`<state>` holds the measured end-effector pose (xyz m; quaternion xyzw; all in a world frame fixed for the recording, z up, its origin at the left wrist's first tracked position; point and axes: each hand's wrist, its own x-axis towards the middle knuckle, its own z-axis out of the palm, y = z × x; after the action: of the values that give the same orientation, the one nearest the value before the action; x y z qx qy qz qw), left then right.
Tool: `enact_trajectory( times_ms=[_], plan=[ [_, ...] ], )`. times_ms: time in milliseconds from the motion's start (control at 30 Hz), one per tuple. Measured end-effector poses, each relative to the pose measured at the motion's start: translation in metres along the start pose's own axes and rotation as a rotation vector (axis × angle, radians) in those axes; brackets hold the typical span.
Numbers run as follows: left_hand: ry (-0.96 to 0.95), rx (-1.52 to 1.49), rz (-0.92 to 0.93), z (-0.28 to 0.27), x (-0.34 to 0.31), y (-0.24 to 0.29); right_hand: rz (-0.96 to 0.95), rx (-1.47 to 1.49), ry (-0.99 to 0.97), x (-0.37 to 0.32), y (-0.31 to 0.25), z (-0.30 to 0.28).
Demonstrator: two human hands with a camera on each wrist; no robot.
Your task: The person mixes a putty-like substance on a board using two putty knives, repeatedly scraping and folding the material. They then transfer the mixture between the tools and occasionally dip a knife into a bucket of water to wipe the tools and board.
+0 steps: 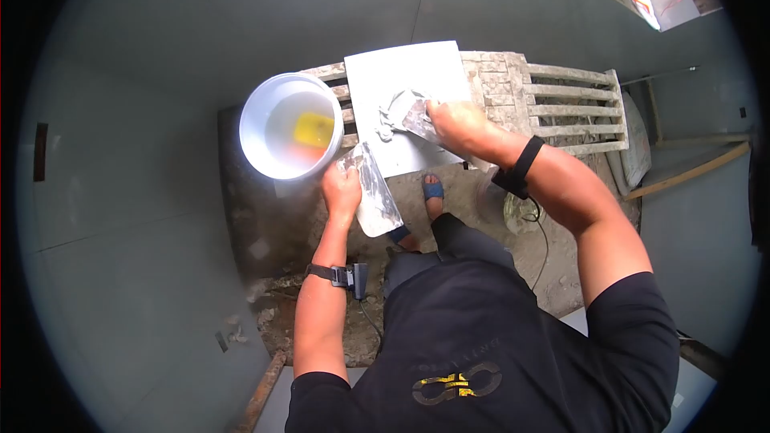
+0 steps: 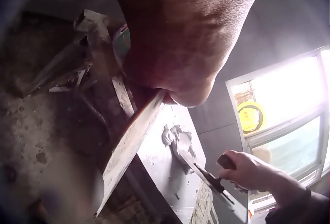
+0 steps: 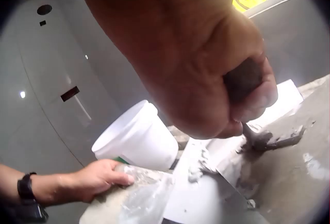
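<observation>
Right, taking the head view as a clock face centred on the white board (image 1: pixel 401 72), we have both hands busy. The right hand (image 1: pixel 464 124) is out at half past three, fingers wrapped tight round the handle of the trowel (image 1: pixel 419 122), and the trowel's blade is down at the pale paste (image 1: pixel 387 127), which sits in a loose heap just left of the board's middle, toward eight o'clock. Down at seven, the left hand (image 1: pixel 342 188) grips the flat blade (image 1: pixel 374 200) by its upper end, its face smeared white.

Now, technique! I'd want the trowel kept low and nearly flat, sliding under the heap in one smooth push with even pressure, gathering the strays toward the middle. The flat blade makes a fine second edge for wiping the trowel clean; hold it close, face up, so drips fall on the board.

And mind those edges! The board's six o'clock side seems to jut past the counter (image 1: pixel 573 96), so a hard press there could tip it, and a sandalled foot (image 1: pixel 433 187) shows just below. At nine o'clock the white bucket (image 1: pixel 250 116) crowds the board's left side; a wide leftward sweep may clip its rim. The roomiest lane looks to be up toward twelve, across bare board, with visible slats at three.
</observation>
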<state>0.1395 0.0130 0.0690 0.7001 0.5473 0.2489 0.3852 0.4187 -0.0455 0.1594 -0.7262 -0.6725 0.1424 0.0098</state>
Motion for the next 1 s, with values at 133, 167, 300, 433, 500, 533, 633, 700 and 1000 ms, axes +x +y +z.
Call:
enact_trajectory(
  times_ms=[133,167,300,433,500,533,633,700,1000],
  plan=[
    [0.014,-0.058,-0.023,0.003,-0.001,-0.001,-0.047,0.073,0.119,0.015,-0.01,-0.018],
    [0.024,-0.042,-0.035,0.007,-0.006,-0.007,-0.054,0.056,0.115,0.02,-0.017,-0.011],
    [0.002,-0.014,-0.067,0.004,-0.001,-0.003,-0.07,-0.046,0.07,0.04,-0.02,0.005],
    [0.021,0.024,-0.029,-0.002,0.007,0.0,-0.036,-0.053,-0.164,0.042,-0.003,-0.021],
    [0.03,-0.013,-0.008,0.001,0.001,-0.008,0.038,0.145,-0.069,0.022,0.011,-0.011],
    [0.032,-0.088,0.008,0.007,0.002,-0.022,0.3,0.467,-0.172,0.009,0.012,-0.012],
    [-0.002,-0.08,-0.033,0.005,0.001,-0.025,0.693,1.256,-0.334,-0.025,0.035,0.026],
    [-0.045,-0.064,-0.028,-0.003,0.001,-0.014,0.943,1.754,-0.375,-0.044,0.028,0.044],
    [-0.099,-0.018,0.009,-0.013,0.002,-0.001,0.694,2.555,-0.268,-0.083,-0.044,0.143]
  ],
)
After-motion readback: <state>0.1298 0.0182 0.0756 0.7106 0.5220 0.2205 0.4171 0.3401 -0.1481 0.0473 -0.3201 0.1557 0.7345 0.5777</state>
